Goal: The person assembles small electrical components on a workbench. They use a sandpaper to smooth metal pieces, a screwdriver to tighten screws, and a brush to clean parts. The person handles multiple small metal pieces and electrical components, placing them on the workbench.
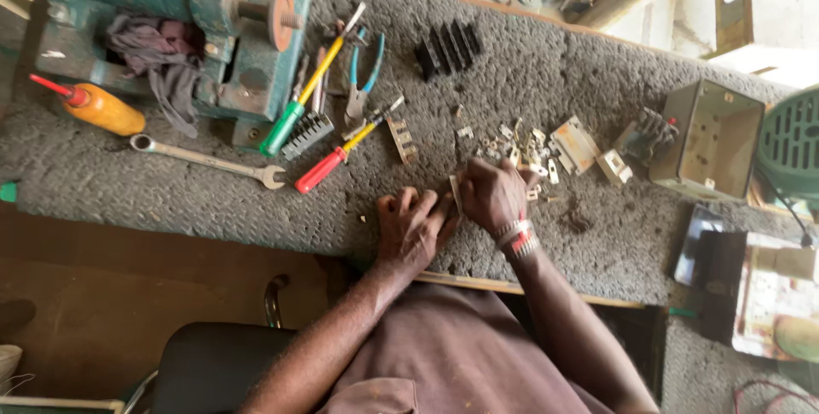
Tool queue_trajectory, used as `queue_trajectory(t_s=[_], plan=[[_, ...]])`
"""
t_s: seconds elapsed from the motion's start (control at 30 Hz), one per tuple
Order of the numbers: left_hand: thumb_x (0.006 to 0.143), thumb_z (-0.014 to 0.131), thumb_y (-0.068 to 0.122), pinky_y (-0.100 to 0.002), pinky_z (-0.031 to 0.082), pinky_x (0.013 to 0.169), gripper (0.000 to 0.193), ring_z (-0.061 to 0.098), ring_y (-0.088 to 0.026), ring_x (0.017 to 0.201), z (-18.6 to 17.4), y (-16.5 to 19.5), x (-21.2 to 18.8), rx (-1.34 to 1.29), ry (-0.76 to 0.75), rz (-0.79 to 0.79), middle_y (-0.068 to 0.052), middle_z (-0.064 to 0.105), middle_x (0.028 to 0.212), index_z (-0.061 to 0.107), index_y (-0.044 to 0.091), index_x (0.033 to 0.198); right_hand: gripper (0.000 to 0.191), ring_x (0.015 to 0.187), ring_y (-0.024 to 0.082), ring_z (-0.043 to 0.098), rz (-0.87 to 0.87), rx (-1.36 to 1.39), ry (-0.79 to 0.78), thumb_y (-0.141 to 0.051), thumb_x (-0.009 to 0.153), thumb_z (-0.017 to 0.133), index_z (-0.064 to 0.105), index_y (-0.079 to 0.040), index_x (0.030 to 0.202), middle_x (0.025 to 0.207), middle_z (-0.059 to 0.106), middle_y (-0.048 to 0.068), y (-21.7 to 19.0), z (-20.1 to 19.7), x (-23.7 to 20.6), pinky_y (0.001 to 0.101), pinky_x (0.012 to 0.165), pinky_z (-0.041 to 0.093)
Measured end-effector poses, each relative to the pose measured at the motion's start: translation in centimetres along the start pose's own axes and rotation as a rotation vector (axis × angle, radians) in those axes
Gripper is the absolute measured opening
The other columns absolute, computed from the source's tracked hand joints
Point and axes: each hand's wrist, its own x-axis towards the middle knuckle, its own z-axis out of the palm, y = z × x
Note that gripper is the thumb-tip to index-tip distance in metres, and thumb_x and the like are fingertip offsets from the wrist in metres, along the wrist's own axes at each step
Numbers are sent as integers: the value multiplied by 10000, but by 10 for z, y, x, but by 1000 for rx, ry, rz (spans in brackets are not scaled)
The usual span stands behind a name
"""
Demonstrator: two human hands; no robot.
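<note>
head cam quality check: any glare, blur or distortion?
Head view: top right corner blown out by daylight; bench evenly lit, soft shadows; left hand and right hand sharp enough, the small pale part between them hard to make out; edges curve, wide-lens distortion.

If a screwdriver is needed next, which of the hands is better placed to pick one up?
Probably the left hand. The red-handled screwdriver lies on its side of the bench, nearer to it, while the right hand grips the small pale part.

A grey carpeted workbench (529, 64) stands over brown floor (102, 294) in daylight.
</note>
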Motion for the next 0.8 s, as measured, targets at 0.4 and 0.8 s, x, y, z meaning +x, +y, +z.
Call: queue_trajectory(t_s=[0.4, 0.8], plan=[[938, 687, 416, -495, 369, 831, 330, 516, -245, 979, -7, 3, 7, -19, 52, -5, -4, 609, 1002, 731, 156, 1136, 115, 496, 163, 457, -23, -67, -44, -193, 870, 637, 670, -157, 766, 561, 617, -9, -1, -7, 13, 398, 687, 457], [901, 718, 403, -494, 367, 837, 342, 520, -241, 983, -6, 3, 5, -45, 54, -13, -9, 616, 1030, 735, 160, 1141, 138, 460, 154, 475, -93, -107, 5, -189, 863, 621, 671, -179, 735, 561, 632, -12, 3, -2, 12, 376, 634, 419]])
